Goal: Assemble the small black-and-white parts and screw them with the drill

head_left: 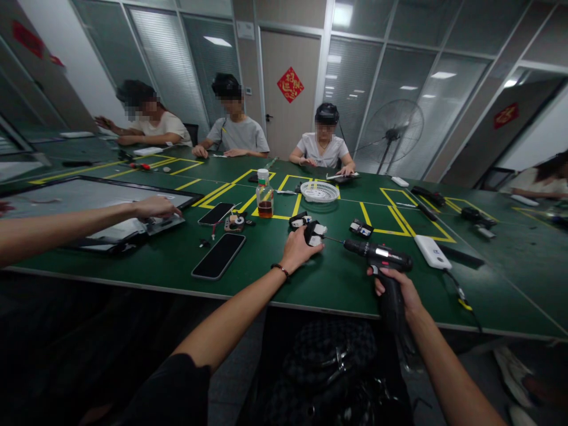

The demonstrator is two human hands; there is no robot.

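My left hand [298,248] grips a small black-and-white part [315,233] on the green table [337,278], fingers closed on it. My right hand [394,290] is wrapped round the handle of a black electric screwdriver [379,255]. Its bit points left and touches the part. Two similar small parts lie just behind, one [300,220] to the left and one [360,227] to the right.
A dark phone [219,255] lies left of my left hand, another phone [216,213] behind it. A bottle [265,198], a white basket [319,190] and a white power bank [432,251] stand nearby. A neighbour's hand [155,207] rests on a large screen panel [89,198]. Three people sit opposite.
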